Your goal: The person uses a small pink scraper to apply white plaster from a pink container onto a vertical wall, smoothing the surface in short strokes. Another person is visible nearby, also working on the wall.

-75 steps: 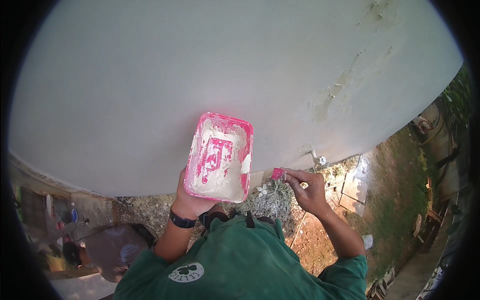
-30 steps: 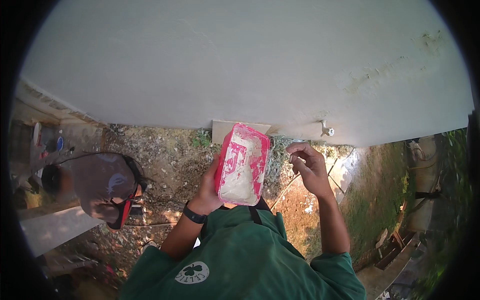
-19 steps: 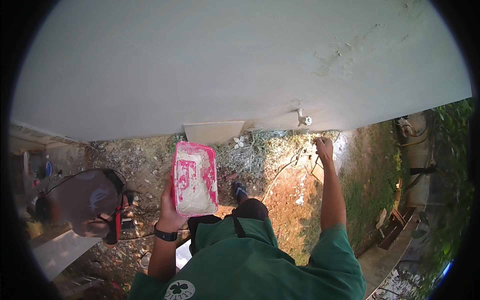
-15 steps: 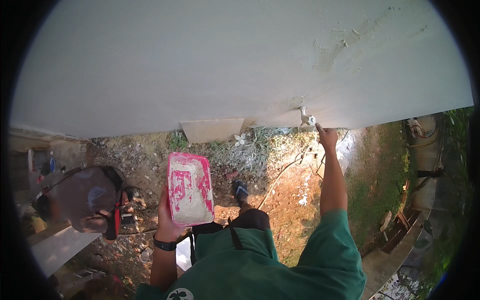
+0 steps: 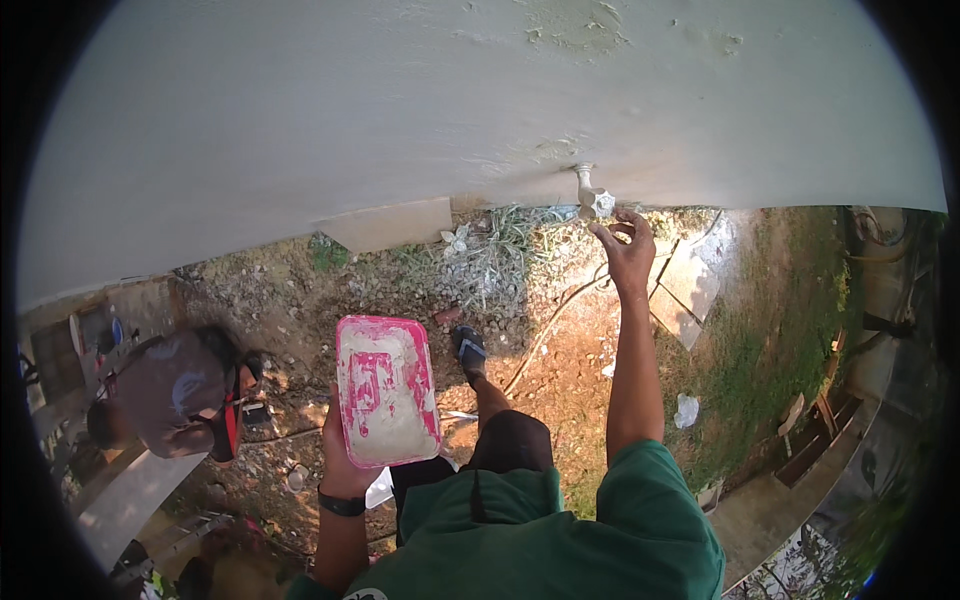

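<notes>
My left hand (image 5: 345,455) grips a pink rectangular plastic tub (image 5: 385,390) by its left side. Off-white paste coats the inside of the tub, with pink showing through in scraped streaks. Out in front, my right hand (image 5: 630,252) is raised just below and beside a whitish tap (image 5: 594,200) that sticks out of the wall. Its thumb and fingers are curved and apart, with nothing visible between them. Above the tap, the pale wall (image 5: 330,110) bears rough, lumpy smears of paste (image 5: 575,30).
A person in a dark cap (image 5: 175,385) is close on my left. A flat board (image 5: 390,225) leans at the wall's foot. A hose (image 5: 545,340) crosses the earth and gravel. Grass (image 5: 750,350) and a low concrete edge (image 5: 765,510) lie to the right.
My right hand has gone from a pointing finger at the tap's handle to curved, parted fingers beside it. The view has shifted, so the tap and wall smears appear farther left and higher.
</notes>
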Tool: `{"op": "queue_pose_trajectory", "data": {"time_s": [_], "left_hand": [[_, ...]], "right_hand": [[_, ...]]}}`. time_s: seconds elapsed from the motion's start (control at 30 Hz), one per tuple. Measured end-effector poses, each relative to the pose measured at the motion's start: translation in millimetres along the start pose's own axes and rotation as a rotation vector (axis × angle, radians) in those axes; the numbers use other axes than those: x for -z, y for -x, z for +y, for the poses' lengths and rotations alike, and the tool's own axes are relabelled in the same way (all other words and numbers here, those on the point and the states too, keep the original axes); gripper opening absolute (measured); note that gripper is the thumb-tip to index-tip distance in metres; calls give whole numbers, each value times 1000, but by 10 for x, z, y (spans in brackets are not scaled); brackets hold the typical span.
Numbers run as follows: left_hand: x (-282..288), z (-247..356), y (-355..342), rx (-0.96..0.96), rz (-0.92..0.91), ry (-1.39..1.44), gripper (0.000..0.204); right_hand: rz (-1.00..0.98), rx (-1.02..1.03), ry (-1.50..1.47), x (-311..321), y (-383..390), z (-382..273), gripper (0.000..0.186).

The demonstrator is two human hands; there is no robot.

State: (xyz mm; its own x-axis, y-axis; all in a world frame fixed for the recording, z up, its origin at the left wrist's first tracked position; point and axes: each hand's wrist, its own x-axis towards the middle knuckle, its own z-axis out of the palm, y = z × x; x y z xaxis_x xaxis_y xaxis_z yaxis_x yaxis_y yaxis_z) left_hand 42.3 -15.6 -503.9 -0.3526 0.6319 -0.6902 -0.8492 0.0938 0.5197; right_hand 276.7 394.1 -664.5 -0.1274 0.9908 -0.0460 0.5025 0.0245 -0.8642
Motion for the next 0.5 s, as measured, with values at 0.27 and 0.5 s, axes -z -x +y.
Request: {"op": "queue_pose_trajectory", "data": {"time_s": [0.27,0.5], "left_hand": [[-110,27,14,62,83,124,60],[23,-60,3,122,174,164,60]], "right_hand": [[276,257,162,-223,-153,330,16],[-101,-777,-1134,-619,-156,1115,48]]}}
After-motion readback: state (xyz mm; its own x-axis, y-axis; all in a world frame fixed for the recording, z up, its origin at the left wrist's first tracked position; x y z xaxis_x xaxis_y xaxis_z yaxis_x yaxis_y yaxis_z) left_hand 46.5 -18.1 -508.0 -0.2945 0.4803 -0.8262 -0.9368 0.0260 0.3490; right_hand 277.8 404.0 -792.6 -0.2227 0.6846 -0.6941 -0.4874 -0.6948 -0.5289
